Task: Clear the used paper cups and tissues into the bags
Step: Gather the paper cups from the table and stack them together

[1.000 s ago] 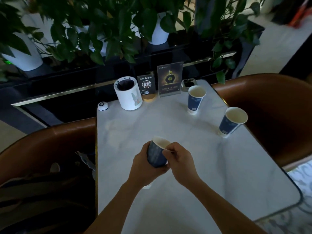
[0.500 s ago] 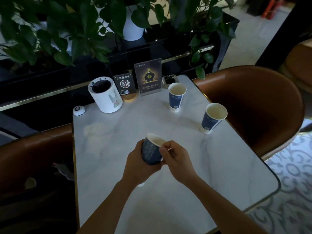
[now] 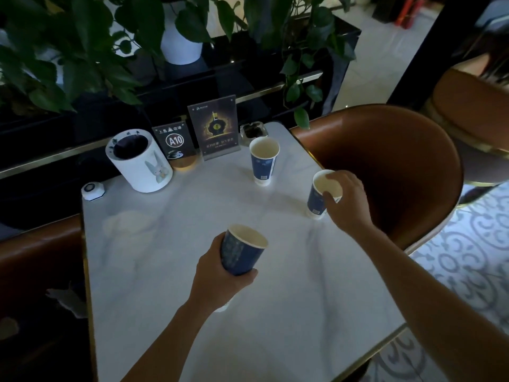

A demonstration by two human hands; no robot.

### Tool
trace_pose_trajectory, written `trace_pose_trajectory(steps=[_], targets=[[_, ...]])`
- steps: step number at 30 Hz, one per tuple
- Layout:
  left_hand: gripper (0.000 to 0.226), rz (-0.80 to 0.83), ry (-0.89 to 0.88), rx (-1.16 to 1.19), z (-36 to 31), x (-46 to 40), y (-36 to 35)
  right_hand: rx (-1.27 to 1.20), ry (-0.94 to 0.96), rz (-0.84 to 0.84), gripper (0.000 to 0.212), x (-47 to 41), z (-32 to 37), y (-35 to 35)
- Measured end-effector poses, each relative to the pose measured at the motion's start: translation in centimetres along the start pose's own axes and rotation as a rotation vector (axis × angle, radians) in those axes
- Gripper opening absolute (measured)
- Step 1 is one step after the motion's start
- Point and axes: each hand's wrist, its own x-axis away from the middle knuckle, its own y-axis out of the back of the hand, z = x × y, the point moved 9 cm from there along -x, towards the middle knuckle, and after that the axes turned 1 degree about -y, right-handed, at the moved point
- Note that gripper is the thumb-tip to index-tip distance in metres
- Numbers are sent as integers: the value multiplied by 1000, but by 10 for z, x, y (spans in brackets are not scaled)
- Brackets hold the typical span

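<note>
My left hand (image 3: 217, 277) grips a blue paper cup (image 3: 242, 250) tilted above the middle of the white marble table (image 3: 303, 312). My right hand (image 3: 348, 199) is stretched out to the right edge, its fingers wrapped around the rim of a second blue cup (image 3: 316, 198) that stands on the table. A third blue cup (image 3: 264, 161) stands upright and untouched further back. No tissues or bags show clearly.
At the table's back stand a white cylindrical holder with a rabbit picture (image 3: 140, 161), an A10 sign (image 3: 175, 142), a menu card (image 3: 214, 128), a glass ashtray (image 3: 254, 130) and a call button (image 3: 92, 188). Brown chairs (image 3: 399, 166) flank the table; plants hang behind.
My right hand has let go of the cup held in front of me and reached right to the cup at the table's edge. The left hand keeps its cup.
</note>
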Motion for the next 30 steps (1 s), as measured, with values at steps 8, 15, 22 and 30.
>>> trace_pose_trajectory(steps=[8,15,22,30], targets=[[69,22,26,-2,9,-1,2,285,-11,300,80,-42,-34,-44],[69,22,50,-1,14,-2,2,306,-44,370,80,-48,-38,-60],[68,28,65,-5,14,-2,-1,273,-69,363,76,-45,-40,-62],[68,26,70,-14,15,1,1,277,-73,356,75,-46,-39,-60]])
